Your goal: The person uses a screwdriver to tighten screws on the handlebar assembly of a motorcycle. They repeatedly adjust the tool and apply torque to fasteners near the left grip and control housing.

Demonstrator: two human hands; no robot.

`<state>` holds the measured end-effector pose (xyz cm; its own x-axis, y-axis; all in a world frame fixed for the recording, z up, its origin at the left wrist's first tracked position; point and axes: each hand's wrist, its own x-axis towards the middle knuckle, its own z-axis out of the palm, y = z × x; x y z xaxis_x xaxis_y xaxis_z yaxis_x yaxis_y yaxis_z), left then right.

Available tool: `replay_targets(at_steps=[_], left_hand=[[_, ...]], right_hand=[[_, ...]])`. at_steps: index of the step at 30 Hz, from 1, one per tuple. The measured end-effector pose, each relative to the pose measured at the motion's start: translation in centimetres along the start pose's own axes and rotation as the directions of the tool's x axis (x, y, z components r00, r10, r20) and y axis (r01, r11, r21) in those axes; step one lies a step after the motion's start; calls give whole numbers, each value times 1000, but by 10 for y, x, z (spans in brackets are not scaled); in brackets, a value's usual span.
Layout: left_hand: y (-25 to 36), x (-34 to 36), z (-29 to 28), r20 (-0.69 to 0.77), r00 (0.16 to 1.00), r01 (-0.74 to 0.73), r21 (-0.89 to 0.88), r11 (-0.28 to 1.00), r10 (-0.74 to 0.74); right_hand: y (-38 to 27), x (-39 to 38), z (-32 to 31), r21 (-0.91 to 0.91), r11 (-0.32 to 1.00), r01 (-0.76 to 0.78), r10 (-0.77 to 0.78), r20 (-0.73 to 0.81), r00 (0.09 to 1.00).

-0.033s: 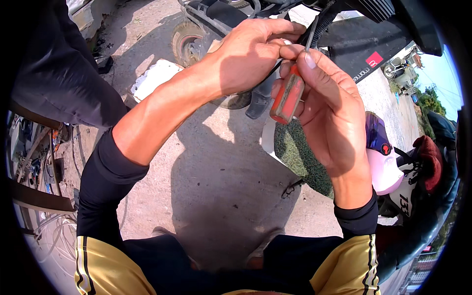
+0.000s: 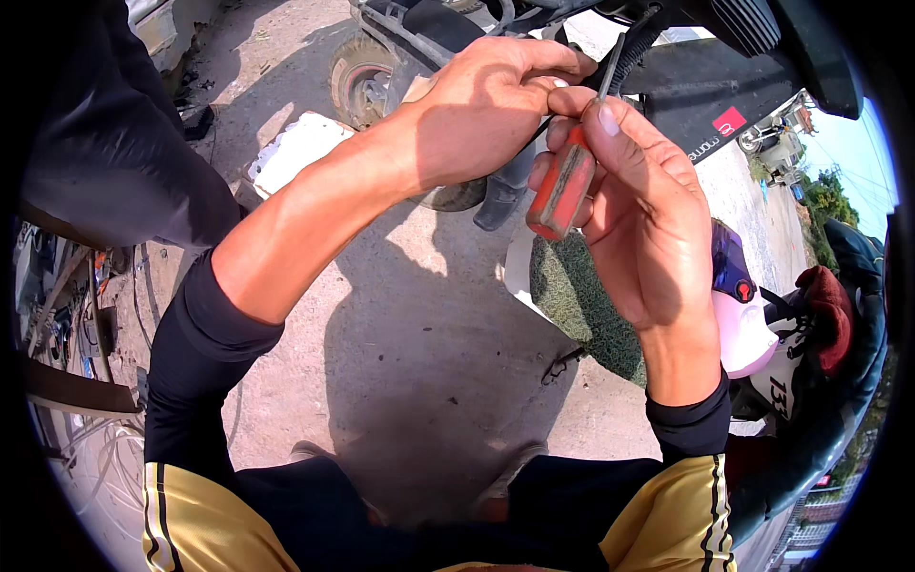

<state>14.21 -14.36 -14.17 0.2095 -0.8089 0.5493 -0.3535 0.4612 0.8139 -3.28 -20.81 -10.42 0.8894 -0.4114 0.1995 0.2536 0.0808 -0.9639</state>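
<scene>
A screwdriver with a worn red handle [image 2: 562, 189] is held between the thumb and fingers of my right hand [image 2: 651, 205]. Its thin metal shaft points up and slightly right, past my thumb tip, toward black tubing [image 2: 631, 48] on a vehicle. Close beside it, my left hand [image 2: 481, 107] reaches in from the left with its fingers bent together, the fingertips almost touching those of my right hand. Whatever the left fingers pinch is hidden behind them. Part of a dark cable runs just below the left fingers.
A black vehicle panel [image 2: 710, 91] with a red label spans the upper right. Behind my left forearm are a small wheel [image 2: 362, 81] and a white sheet [image 2: 300, 151]. Another person's dark-clothed leg [image 2: 124, 143] is at left. On the right sits a pink helmet [image 2: 745, 334].
The screwdriver handle has turned slightly in my right fingers, its dark groove now facing me more. My left hand stays in nearly the same place.
</scene>
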Motion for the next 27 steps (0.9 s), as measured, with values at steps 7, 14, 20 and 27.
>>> replay_targets(at_steps=[7, 14, 20, 27], left_hand=[[-4, -29, -25, 71, 991, 109, 22, 994, -111], [-7, -31, -38, 0, 1000, -14, 19, 1000, 14], [-8, -33, -40, -25, 999, -41, 42, 998, 42], [9, -37, -36, -30, 997, -62, 129, 990, 67]], right_hand=[[6, 24, 4, -49, 999, 11, -12, -14, 1000], [6, 34, 12, -44, 997, 59, -61, -43, 997], [4, 39, 5, 13, 998, 65, -64, -22, 998], [-4, 42, -5, 171, 984, 46, -49, 15, 999]])
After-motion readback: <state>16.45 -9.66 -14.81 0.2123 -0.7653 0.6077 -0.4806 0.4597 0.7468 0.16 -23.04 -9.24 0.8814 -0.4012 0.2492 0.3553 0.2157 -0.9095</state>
